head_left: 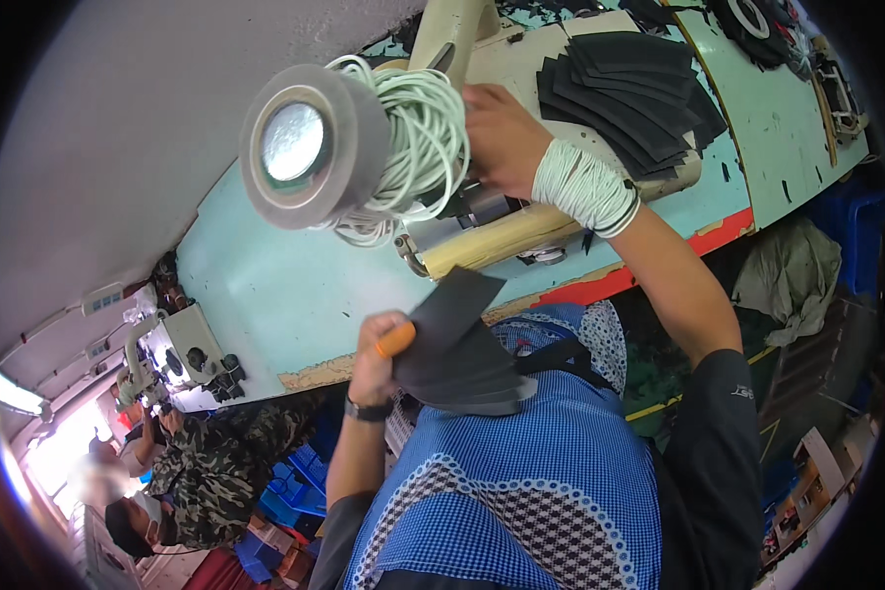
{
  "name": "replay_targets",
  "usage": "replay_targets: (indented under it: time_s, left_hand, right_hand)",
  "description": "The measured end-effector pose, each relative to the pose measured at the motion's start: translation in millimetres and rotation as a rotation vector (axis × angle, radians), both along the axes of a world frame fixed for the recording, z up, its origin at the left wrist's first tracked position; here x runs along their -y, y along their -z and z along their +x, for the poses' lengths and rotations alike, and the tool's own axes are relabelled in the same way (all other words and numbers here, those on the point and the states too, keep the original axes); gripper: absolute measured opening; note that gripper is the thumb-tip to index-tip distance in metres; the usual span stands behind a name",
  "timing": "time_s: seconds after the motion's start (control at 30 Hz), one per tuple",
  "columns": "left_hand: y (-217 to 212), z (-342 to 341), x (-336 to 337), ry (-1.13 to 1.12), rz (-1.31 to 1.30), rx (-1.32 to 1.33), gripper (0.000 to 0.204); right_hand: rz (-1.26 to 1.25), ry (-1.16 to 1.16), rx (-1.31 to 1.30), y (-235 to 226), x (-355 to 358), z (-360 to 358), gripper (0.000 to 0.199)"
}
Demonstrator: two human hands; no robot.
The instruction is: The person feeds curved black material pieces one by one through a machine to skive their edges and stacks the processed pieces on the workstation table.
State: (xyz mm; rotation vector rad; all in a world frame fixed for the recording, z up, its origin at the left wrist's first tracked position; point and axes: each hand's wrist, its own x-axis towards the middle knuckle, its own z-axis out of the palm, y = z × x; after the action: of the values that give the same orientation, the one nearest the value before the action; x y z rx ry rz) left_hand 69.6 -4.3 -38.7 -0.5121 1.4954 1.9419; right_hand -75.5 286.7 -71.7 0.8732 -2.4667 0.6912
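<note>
My left hand, an orange finger cover on its thumb, is closed on a fanned stack of black fabric pieces. The stack sits in front of my blue checked apron, below the table edge. My right hand is up at the sewing machine, close to a hank of white cord that hangs on the machine head. Its fingertips are hidden behind the cord and machine parts, so their grip does not show. White cord is wound round my right wrist.
More black pieces lie fanned on the machine bed, beyond my right wrist. The pale green table has a red strip on its near edge. To the left, a person in camouflage sits by another sewing machine.
</note>
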Motion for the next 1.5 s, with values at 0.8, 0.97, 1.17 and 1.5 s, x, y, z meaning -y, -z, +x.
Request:
replay_targets:
  time_s: [0.8,0.97,1.17,1.5]
  left_hand:
    - [-1.5,-147.5,13.3,0.72,-0.198,-0.256,0.037]
    - [3.3,-141.3,1.2,0.795,-0.273,-0.575,0.039]
    - [0.6,-143.7,16.9,0.682,-0.221,-0.409,0.039]
    - [17.1,-135.4,32.1,0.564,-0.133,-0.287,0.039]
  right_hand:
    - [-0.229,-0.123,1.039,-94.2,-70.0,68.1,0.01]
    - [-0.119,-0.141,0.557,-51.0,-32.5,52.9,0.01]
    - [-0.178,-0.107,1.074,-85.9,-81.1,75.0,0.016]
    - [-0.239,-0.037,0.95,-85.5,-71.6,78.8,0.021]
